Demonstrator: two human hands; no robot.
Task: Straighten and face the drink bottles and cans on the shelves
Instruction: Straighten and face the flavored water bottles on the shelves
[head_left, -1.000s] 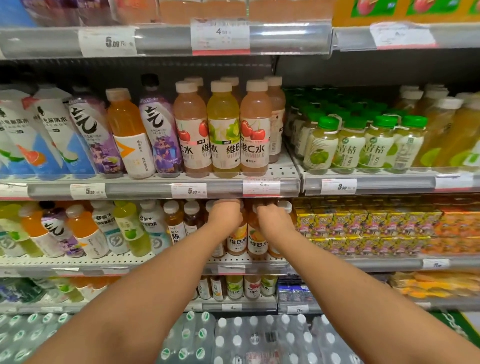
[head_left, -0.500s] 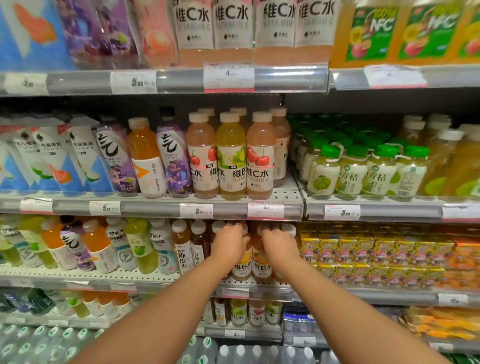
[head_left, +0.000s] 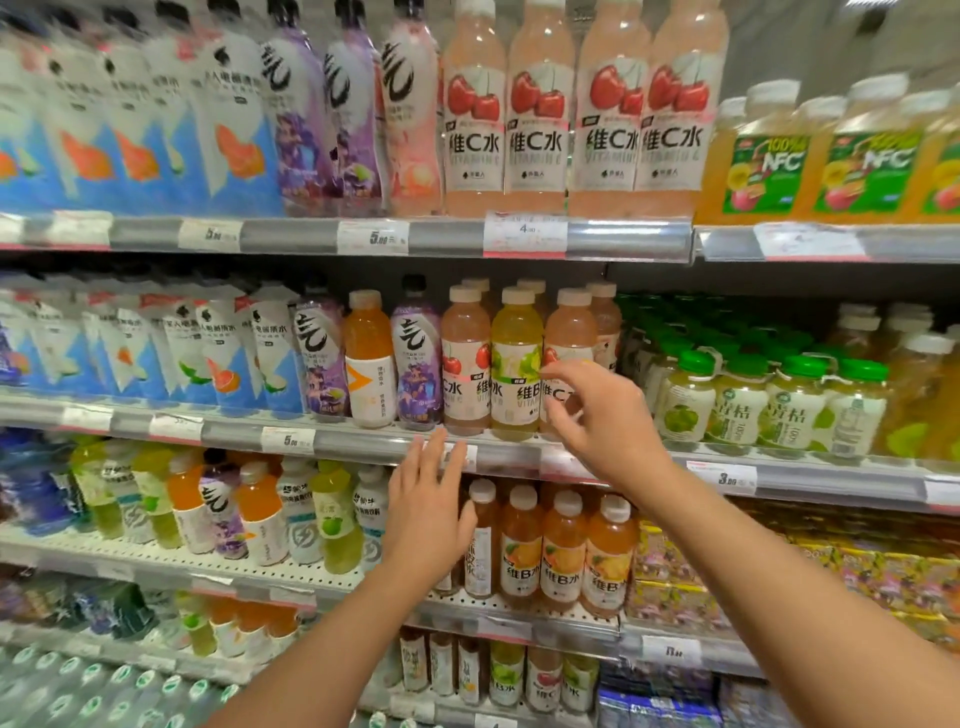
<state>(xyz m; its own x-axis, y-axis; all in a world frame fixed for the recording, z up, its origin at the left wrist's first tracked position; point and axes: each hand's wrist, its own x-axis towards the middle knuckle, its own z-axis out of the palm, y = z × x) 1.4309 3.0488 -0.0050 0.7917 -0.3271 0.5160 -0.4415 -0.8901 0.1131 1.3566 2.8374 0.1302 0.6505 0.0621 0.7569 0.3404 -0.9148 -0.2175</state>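
Right hand (head_left: 597, 415) open before cherry bottle (head_left: 569, 343); left hand (head_left: 423, 512) lower.

We see our right hand (head_left: 597, 415) before the cherry bottle (head_left: 569, 358) on the middle shelf (head_left: 363, 444), our left hand (head_left: 426, 514) at seven o'clock of it, before the lower shelf's bottles (head_left: 563, 556).

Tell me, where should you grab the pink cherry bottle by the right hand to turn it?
Probably the smooth shoulder above the label of the pink cherry bottle, coming straight from the front with the right hand. It stands upright, neighbours crowd both sides, and its label looks turned sideways.
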